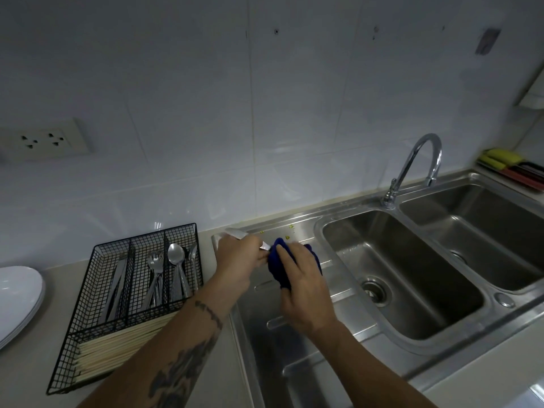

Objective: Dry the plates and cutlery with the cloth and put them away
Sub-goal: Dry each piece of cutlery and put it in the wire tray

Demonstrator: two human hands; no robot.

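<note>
Over the steel drainboard point(309, 343), my left hand point(238, 260) grips a piece of metal cutlery point(235, 232) by its handle, which sticks out to the upper left. Its other end is wrapped in a dark blue cloth point(278, 267), so I cannot tell what kind of cutlery it is. My right hand point(303, 287) holds the cloth bunched around that end. A black wire cutlery tray point(97, 328) on the counter to the left holds knives, forks point(156, 278), spoons point(176, 260) and pale chopsticks point(117, 346). White plates point(17, 298) are stacked at the far left edge.
A double steel sink point(412, 278) with a curved tap point(418, 169) lies to the right. Green crumbs point(290, 228) dot the sink's back ledge. Sponges and coloured items point(509, 166) sit at the far right. A wall socket point(44, 139) is at the upper left.
</note>
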